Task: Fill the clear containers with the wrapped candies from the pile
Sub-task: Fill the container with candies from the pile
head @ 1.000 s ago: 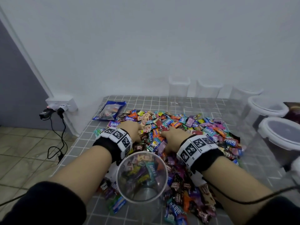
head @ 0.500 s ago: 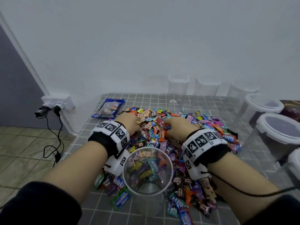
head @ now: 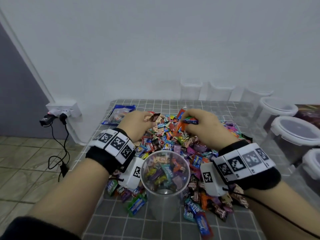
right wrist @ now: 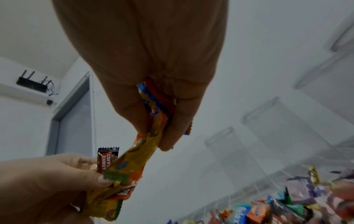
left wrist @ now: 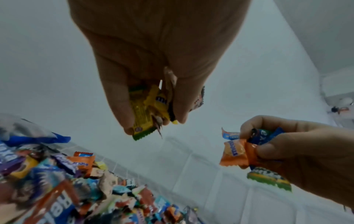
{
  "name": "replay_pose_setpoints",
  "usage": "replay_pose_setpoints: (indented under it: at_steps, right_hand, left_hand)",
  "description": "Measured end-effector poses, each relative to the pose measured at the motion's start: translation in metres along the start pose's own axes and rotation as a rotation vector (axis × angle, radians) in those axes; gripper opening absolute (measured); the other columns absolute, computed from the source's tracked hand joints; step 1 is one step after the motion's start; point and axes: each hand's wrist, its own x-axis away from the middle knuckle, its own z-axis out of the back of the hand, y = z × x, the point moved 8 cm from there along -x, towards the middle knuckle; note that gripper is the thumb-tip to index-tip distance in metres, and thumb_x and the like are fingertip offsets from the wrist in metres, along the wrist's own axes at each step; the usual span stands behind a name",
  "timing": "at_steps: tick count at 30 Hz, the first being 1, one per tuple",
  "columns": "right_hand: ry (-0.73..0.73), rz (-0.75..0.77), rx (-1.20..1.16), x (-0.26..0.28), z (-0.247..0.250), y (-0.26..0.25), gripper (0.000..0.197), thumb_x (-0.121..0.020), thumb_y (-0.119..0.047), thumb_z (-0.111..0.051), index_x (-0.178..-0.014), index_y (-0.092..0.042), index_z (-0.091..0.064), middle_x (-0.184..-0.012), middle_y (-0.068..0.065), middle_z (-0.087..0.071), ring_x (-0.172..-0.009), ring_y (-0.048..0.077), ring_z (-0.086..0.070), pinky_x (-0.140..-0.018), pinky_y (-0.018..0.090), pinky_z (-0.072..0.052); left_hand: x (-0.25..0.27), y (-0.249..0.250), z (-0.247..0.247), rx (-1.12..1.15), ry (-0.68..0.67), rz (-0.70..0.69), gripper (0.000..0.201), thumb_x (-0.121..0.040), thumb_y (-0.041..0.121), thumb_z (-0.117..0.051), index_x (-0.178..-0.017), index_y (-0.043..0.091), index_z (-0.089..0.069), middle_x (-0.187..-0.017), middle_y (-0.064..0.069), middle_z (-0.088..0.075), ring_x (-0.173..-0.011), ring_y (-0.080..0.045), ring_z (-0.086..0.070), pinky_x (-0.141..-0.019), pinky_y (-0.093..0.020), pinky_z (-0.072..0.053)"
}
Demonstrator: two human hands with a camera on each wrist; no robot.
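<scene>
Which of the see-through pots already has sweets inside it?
The round clear container standing open right in front, between the two wrists, at the near edge of the candy pile. It holds wrapped candies; those along the back wall and at the right look empty.

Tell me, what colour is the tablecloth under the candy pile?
Grey tablecloth with a white grid; head view.

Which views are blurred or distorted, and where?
Head view: wide-angle bending at the edges, candy pile fairly sharp. Left wrist view: left hand soft, nearby candies smeared. Right wrist view: right hand blurred, clear containers faint against the wall.
</scene>
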Motion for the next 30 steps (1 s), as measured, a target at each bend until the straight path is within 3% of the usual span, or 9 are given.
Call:
replay_pose_setpoints:
  at_steps: [4,9,11,13,14,17,22,27,30]
  right_hand:
    - [0.091,0.088,-0.107,0.019,0.019,-0.023,0.028,-0.084,-0.004,-0.059,-0.082,-0.032,-0.060,-0.091,-0.001,-0.062,-0.080,0.023,-0.060,-0.076,0.043,-0.052]
    - [0.078,0.249,-0.219,0.051,0.026,-0.065,0.033,-0.083,-0.003,-0.064,-0.081,-0.036,-0.061,-0.085,-0.012,-0.061,-0.073,0.005,-0.059,-0.069,0.021,-0.049]
    - [0.026,0.311,-0.191,0.063,0.017,-0.077,0.033,-0.082,0.001,-0.064,-0.084,-0.032,-0.062,-0.086,-0.013,-0.061,-0.077,0.002,-0.058,-0.070,0.014,-0.045]
    - [-0.027,0.382,-0.127,0.072,0.004,-0.084,0.029,-0.080,0.001,-0.062,-0.086,-0.027,-0.063,-0.085,-0.013,-0.060,-0.080,-0.002,-0.056,-0.072,0.009,-0.041]
    - [-0.054,0.413,-0.092,0.075,-0.003,-0.086,0.025,-0.077,-0.001,-0.061,-0.087,-0.024,-0.064,-0.086,-0.013,-0.060,-0.082,-0.002,-0.055,-0.074,0.009,-0.040]
    - [-0.138,0.479,0.002,0.083,-0.023,-0.088,0.022,-0.071,-0.006,-0.055,-0.087,-0.017,-0.066,-0.086,-0.008,-0.058,-0.082,0.002,-0.052,-0.075,0.012,-0.039]
    - [-0.224,0.500,0.139,0.089,-0.044,-0.086,0.034,-0.072,-0.027,-0.039,-0.088,-0.015,-0.067,-0.089,-0.012,-0.048,-0.079,0.001,-0.043,-0.071,0.015,-0.035]
    - [-0.187,0.519,0.271,0.090,-0.048,-0.086,0.015,-0.074,-0.017,-0.054,-0.082,-0.012,-0.066,-0.092,-0.002,-0.058,-0.079,0.009,-0.048,-0.068,0.025,-0.039]
    - [-0.178,0.510,0.259,0.091,-0.048,-0.086,0.012,-0.075,-0.019,-0.055,-0.080,-0.014,-0.065,-0.100,-0.003,-0.061,-0.084,0.012,-0.056,-0.072,0.029,-0.044]
  left_hand:
    - [0.007,-0.004,0.005,0.172,0.043,-0.046,0.038,-0.089,0.030,-0.062,-0.121,0.011,-0.062,-0.105,-0.013,-0.067,-0.082,-0.027,-0.062,-0.077,-0.032,-0.046]
    - [0.013,-0.009,0.007,0.209,0.051,-0.073,0.036,-0.087,0.030,-0.063,-0.115,0.008,-0.065,-0.109,-0.019,-0.066,-0.099,-0.036,-0.060,-0.082,-0.039,-0.048]
    - [0.016,-0.008,0.008,0.215,0.057,-0.088,0.035,-0.087,0.030,-0.063,-0.115,0.008,-0.066,-0.101,-0.019,-0.066,-0.090,-0.029,-0.062,-0.072,-0.033,-0.047]
    - [0.021,-0.007,0.008,0.259,0.064,-0.094,0.030,-0.087,0.026,-0.064,-0.113,0.011,-0.067,-0.082,-0.008,-0.067,-0.068,-0.015,-0.061,-0.061,-0.026,-0.045]
    - [0.022,-0.007,0.008,0.298,0.065,-0.089,0.028,-0.087,0.024,-0.064,-0.112,0.012,-0.068,-0.075,-0.002,-0.067,-0.060,-0.011,-0.061,-0.062,-0.027,-0.049]
    - [0.024,-0.011,0.007,0.344,0.069,-0.074,0.030,-0.086,0.025,-0.066,-0.114,0.014,-0.067,-0.089,-0.004,-0.071,-0.076,-0.021,-0.068,-0.078,-0.045,-0.055]
    - [0.029,-0.007,0.009,0.306,0.077,-0.087,0.045,-0.082,0.035,-0.067,-0.122,0.013,-0.063,-0.109,-0.014,-0.067,-0.096,-0.033,-0.064,-0.087,-0.048,-0.051]
    - [0.035,-0.001,0.007,0.354,0.039,-0.089,0.036,-0.083,0.029,-0.067,-0.114,0.011,-0.066,-0.098,-0.009,-0.071,-0.076,-0.018,-0.065,-0.078,-0.038,-0.054]
    - [0.036,-0.001,0.005,0.398,0.038,-0.078,0.055,-0.070,0.045,-0.064,-0.116,0.013,-0.065,-0.099,-0.006,-0.071,-0.084,-0.019,-0.068,-0.081,-0.044,-0.054]
